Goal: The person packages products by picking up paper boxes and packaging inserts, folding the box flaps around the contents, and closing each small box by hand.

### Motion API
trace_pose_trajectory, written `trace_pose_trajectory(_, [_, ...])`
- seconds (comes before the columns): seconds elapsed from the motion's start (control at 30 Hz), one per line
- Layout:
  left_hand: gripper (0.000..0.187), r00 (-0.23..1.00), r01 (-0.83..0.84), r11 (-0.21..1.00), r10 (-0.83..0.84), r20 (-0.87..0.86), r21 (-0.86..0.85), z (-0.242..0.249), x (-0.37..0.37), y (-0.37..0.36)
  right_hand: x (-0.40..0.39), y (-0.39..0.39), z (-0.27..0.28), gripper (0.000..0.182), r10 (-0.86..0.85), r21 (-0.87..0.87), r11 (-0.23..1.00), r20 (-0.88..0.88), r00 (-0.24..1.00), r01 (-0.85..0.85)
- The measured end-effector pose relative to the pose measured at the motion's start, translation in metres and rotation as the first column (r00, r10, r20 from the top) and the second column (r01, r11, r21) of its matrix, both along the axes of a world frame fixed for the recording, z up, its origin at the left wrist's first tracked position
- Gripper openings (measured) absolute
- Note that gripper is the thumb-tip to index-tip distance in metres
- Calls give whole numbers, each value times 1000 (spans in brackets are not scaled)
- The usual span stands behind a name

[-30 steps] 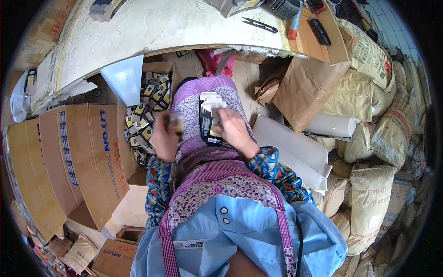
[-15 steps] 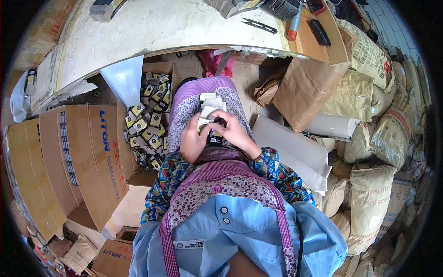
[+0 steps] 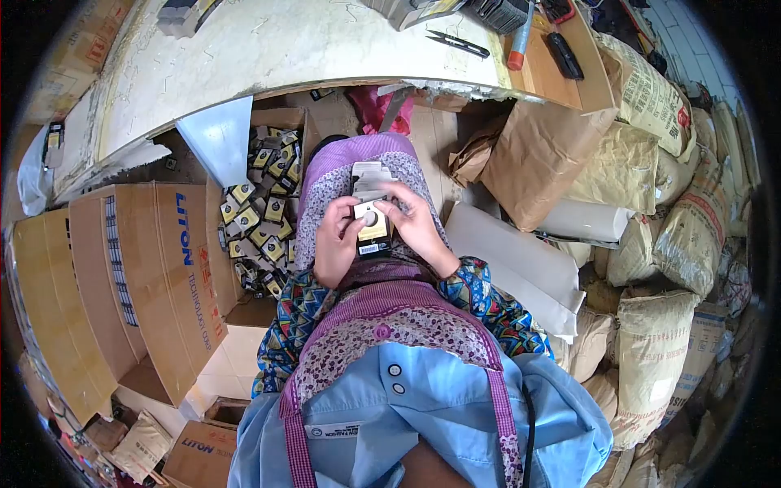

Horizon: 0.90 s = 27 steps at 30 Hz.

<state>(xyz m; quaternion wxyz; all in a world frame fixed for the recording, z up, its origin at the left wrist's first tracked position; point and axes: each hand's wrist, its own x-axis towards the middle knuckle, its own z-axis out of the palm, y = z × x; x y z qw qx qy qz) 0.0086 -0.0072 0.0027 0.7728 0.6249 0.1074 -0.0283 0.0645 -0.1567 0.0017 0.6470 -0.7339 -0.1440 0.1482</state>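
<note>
Small yellow-and-black card box with a grey round spot (image 3: 373, 231): over your lap, between your two hands, face up, on or just above the near end of a stack of flat grey-white and black cards (image 3: 370, 172). Long axis runs away from your body, roughly along the stack. Stack rests on your purple-and-white floral cloth apron (image 3: 325, 205).

Your left hand (image 3: 335, 246) is at the box's left edge, thumb and index finger nearly together, pinching that edge. Box lies directly right of those fingertips, touching. Your right hand (image 3: 421, 233) comes in from the other side; thumb at the box's upper right, index finger curled over its far end, partly blurred, so you can't tell if it grips or only touches. Neither hand is clearly nearer; box sits inside both.

White barcode label at the near end; can't tell whether it's on the box or a card below. Well left of both hands: loose heap of small yellow-and-black boxes (image 3: 264, 230) in an open brown cardboard carton (image 3: 246, 314).
</note>
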Motion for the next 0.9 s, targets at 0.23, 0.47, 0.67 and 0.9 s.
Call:
trace_pose_trajectory(0.23, [22, 999, 33, 999, -33, -4, 16, 0, -3, -3, 7, 4, 3, 14, -143, 161, 954, -492, 859, 252])
trace_pose_trajectory(0.47, [23, 998, -50, 998, 49, -33, -28, 1, -1, -1, 9, -15, 9, 18, 50, 22, 999, -307, 950, -45])
trace_pose_trajectory(0.67, [25, 998, -29, 962, 13, 60, 272, -9, -2, 20, -1, -6, -7, 19, -50, -81, 996, -206, 977, 33])
trace_pose_trajectory(0.9, [34, 956, -292, 306, 75, 283, 906, 13, 0, 64, -13, -1, -12, 21, 345, -831, 542, 356, 869, 125])
